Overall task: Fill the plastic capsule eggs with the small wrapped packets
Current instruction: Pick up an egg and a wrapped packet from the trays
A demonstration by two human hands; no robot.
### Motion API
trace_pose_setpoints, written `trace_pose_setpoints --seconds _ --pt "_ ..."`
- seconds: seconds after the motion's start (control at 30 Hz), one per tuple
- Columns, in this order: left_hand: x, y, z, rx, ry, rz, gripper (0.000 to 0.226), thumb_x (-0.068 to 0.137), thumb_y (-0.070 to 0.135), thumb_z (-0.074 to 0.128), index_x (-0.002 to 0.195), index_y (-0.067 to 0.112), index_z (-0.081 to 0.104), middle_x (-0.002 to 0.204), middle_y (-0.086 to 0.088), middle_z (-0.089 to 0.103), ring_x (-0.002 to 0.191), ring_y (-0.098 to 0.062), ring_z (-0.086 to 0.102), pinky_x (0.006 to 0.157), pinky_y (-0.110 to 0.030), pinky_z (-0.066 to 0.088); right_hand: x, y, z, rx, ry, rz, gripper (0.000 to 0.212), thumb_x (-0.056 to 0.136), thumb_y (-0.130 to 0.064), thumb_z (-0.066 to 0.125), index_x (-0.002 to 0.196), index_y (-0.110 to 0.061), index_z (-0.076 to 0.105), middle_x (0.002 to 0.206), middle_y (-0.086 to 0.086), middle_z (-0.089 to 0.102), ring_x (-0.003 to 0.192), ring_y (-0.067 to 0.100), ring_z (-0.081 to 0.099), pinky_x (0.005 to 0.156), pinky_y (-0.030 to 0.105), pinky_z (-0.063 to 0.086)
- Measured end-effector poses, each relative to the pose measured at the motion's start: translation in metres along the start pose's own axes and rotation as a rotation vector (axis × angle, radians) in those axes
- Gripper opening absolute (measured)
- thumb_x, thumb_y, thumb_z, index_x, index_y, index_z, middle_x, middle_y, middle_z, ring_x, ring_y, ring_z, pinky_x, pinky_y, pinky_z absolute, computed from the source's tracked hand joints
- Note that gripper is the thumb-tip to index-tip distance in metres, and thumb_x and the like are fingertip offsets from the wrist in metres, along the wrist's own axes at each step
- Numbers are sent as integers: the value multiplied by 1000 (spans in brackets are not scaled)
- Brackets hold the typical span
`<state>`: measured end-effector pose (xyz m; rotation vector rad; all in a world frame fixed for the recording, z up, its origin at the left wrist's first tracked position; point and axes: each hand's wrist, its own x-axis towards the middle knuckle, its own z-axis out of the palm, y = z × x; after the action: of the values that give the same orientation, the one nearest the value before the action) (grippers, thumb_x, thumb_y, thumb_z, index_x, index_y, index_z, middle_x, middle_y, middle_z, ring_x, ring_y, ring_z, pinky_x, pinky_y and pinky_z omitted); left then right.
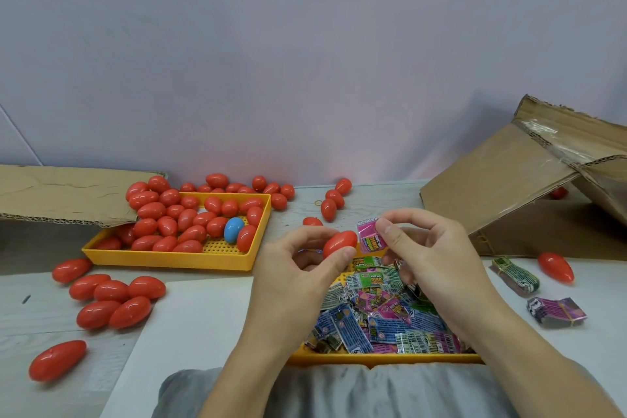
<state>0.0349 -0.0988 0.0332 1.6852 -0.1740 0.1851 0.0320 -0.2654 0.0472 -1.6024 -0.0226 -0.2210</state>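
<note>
My left hand (298, 268) grips a closed red capsule egg (339, 243) between thumb and fingers, above the near yellow tray (383, 358). Right beside the egg, my right hand (431, 248) pinches a small pink wrapped packet (369, 237) by its top edge. That tray holds a heap of several wrapped packets (376, 312) in blue, green and pink. A second yellow tray (169, 259) at the left is piled with several red eggs (176, 224) and one blue egg (233, 229).
Loose red eggs (112, 298) lie on the table at the left, behind the far tray, and one (555, 267) at the right. Two banded packet bundles (556, 311) lie at the right. An opened cardboard box (529, 180) stands at the back right, a cardboard flap (68, 193) at the back left.
</note>
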Motion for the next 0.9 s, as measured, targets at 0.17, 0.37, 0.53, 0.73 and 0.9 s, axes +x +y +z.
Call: trace_pose_setpoints --seconds 0.17,0.37,0.53,0.73,0.9 --pt "-1 0 0 6 -55 -14 24 75 26 81 98 25 74 89 6 75 83 -11 72 74 -21 59 -1 0 2 6 -4 -51 15 77 -37 69 82 -25 75 65 2 71 46 3 55 44 13 40" --pt "-2 -1 0 21 -60 -18 21 78 23 81 98 28 74 90 8 75 84 -11 72 76 -28 61 1 2 -1 -22 16 -79 10 80 -38 68 83 -31 74 67 -1 72 50 2 56 46 12 41" --pt "0 -3 0 34 -58 -15 23 77 27 81 99 30 73 91 13 74 86 -10 72 77 -32 62 0 0 2 -23 -37 -93 20 76 -37 66 84 -21 73 64 -1 70 47 1 54 45 16 42" --pt "1 -5 -2 34 -30 -25 21 78 22 82 97 27 74 89 6 74 83 -16 71 77 -38 62 0 0 2 2 -36 -87 16 76 -38 67 82 -25 74 65 1 71 45 3 51 43 18 42" --pt "0 -4 -1 29 -60 -12 24 77 22 82 99 26 74 90 7 74 84 -14 72 77 -34 62 -1 0 4 -23 -53 -142 16 77 -35 67 83 -22 73 67 -1 73 48 -1 58 49 7 41"
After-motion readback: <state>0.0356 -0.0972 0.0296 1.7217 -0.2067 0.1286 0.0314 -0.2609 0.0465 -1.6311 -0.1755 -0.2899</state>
